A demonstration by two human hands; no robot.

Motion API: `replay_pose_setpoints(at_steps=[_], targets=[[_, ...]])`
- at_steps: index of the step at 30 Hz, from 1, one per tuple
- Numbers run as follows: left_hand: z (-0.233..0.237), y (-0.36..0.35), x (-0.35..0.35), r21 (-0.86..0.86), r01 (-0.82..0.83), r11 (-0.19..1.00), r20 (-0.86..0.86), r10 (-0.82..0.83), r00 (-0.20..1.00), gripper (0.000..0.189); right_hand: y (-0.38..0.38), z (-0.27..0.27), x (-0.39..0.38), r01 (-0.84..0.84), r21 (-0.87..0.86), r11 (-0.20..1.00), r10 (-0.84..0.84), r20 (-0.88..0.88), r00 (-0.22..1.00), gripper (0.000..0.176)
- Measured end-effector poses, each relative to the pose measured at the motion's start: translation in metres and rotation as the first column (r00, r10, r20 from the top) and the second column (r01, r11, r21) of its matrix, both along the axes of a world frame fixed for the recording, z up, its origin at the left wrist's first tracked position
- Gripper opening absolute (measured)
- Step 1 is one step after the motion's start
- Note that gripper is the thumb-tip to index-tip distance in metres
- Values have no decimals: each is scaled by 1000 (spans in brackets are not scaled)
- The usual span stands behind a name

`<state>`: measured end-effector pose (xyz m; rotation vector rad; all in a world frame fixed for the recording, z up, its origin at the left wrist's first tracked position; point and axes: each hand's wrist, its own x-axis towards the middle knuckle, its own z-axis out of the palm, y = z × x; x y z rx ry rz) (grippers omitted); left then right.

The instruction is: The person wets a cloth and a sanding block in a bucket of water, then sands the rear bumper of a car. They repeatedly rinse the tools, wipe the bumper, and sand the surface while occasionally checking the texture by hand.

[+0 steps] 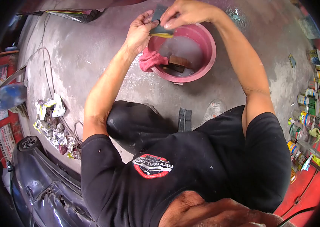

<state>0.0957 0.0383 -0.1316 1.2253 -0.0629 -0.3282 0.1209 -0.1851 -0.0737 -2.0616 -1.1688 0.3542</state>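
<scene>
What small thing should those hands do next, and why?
I'd probably lower the dark, yellow-edged piece into the pink basin: the left hand and right hand both hold it close by, and cloudy liquid inside could wet it.

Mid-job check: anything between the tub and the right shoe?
In the head view, only bare floor shows between the tub and the right shoe.

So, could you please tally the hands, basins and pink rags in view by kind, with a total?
Left hand and right hand: 2
Basin: 1
Pink rag: 1
Total: 4
</scene>
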Motion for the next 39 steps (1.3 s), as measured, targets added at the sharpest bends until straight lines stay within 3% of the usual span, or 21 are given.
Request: replay_pose_setpoints(at_steps=[2, 3, 4, 6, 8, 10, 13, 15, 16, 18, 22, 24, 26, 27, 28, 29, 30, 32, 36, 38, 39], targets=[[1, 0, -3, -9, 1, 1000, 7, -1, 1000, 41, -17, 8, 3, 208, -120, 971, -237, -346, 908, 30], [3, 0, -4, 14, 28, 1000, 9, -28, 1000, 40, -30, -15, 17, 245, -26, 969, -218, -554, 803, 32], [4, 1, -5, 41, 57, 998, 9, -57, 998, 39, -40, -33, 24, 241, -26, 970, -214, -555, 804, 32], [1, 3, -3, 36, 38, 999, 7, -38, 999, 36, -52, -66, 32, 143, -466, 873, -391, -494, 776, 33], [1, 4, 0, 31, 26, 999, 3, -26, 1000, 34, -34, -121, 27, -49, -728, 684, -357, -392, 848, 48], [4, 2, 0, -18, 13, 1000, -41, -14, 999, 26, -17, -215, -3, 174, -693, 700, -214, 29, 976, 51], [15, -7, -4, -17, 8, 1000, -68, -9, 998, 20, 26, -210, -62, 234, -563, 793, -273, 15, 962, 61], [16, -7, -8, -33, 9, 999, -75, -12, 997, 19, 37, -205, -68, 63, -659, 750, -204, -139, 969, 64], [17, -7, -8, -59, 3, 998, -82, -8, 997, 18, 38, -200, -63, 71, -654, 753, -211, -139, 967, 64], [18, -4, -6, -48, 8, 999, -78, -11, 997, 18, 35, -196, -47, -57, -678, 733, -247, -342, 907, 55], [16, -4, -6, 14, -92, 996, -69, 93, 993, 19, 19, -199, -43, 43, -616, 787, -168, -146, 975, 39], [-4, 2, 4, 34, -99, 994, -77, 102, 992, 19, 22, -208, -41, 172, -549, 818, -254, -76, 964, 35], [-32, 15, 15, -48, -5, 999, -15, 4, 1000, 31, 36, -226, -39, 176, -544, 821, -260, -80, 962, 32], [-1, -6, -3, 26, -140, 990, -42, 141, 989, 16, 45, -212, -44, 62, -576, 815, -181, -152, 972, 32], [-5, -5, -3, 28, -143, 989, -43, 144, 989, 16, 52, -194, -49, -48, -600, 799, -107, -220, 970, 32], [-12, -3, -1, 105, -126, 986, -56, 132, 990, 20, 58, -172, -66, -37, -643, 765, -253, -353, 901, 33], [-14, -2, 3, 182, -104, 978, -63, 117, 991, 27, 65, -168, -72, -86, -711, 698, -153, -266, 952, 41], [2, -8, -4, 182, -92, 979, 30, 88, 996, 20, 68, -206, -91, 261, -607, 751, -152, 225, 962, 43], [8, -9, -6, 78, -28, 997, -44, 31, 999, 20, 75, -240, -79, 366, -596, 714, -369, 124, 921, 35], [6, -6, -6, 30, 24, 999, -14, -23, 1000, 21, 65, -204, -71, -26, -822, 569, -4, -34, 999, 40], [9, -6, -6, 27, 22, 999, -5, -22, 1000, 21, 55, -184, -63, -18, -772, 635, -197, -184, 963, 39]])
